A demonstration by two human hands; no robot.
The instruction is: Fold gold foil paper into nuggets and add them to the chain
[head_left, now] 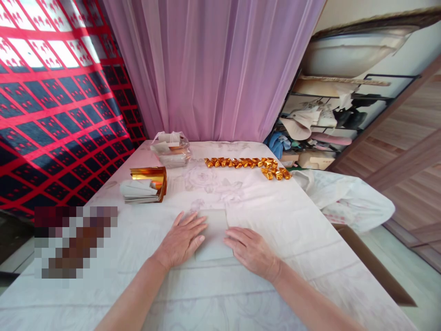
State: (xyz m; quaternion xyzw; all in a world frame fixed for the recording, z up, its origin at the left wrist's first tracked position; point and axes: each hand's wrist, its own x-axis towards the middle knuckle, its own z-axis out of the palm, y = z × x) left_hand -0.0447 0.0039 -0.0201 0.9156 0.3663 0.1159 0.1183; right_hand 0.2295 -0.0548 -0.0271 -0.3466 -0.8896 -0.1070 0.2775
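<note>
Two hands flat on the tabletop (292,230): left hand (181,239) and right hand (251,250) press a pale sheet (214,230) between them, fingers spread, gripping nothing. Sheet lies centre-front. Further back, a paper stack (139,192) with gold foil (151,177), a plastic bag (171,148), and a row of gold pieces (248,165).

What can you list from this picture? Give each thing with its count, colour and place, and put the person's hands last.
paper sheet: one, pale grey, near middle of table, under both hands
paper stack: one, grey with gold foil, left
plastic bag: one, clear, far left
folded foil pieces: one row, gold, far side
tablecloth: one, white floral
curtain: one, lilac, behind table
shelf: one, cluttered, right
left hand: flat on sheet
right hand: flat on sheet
</note>
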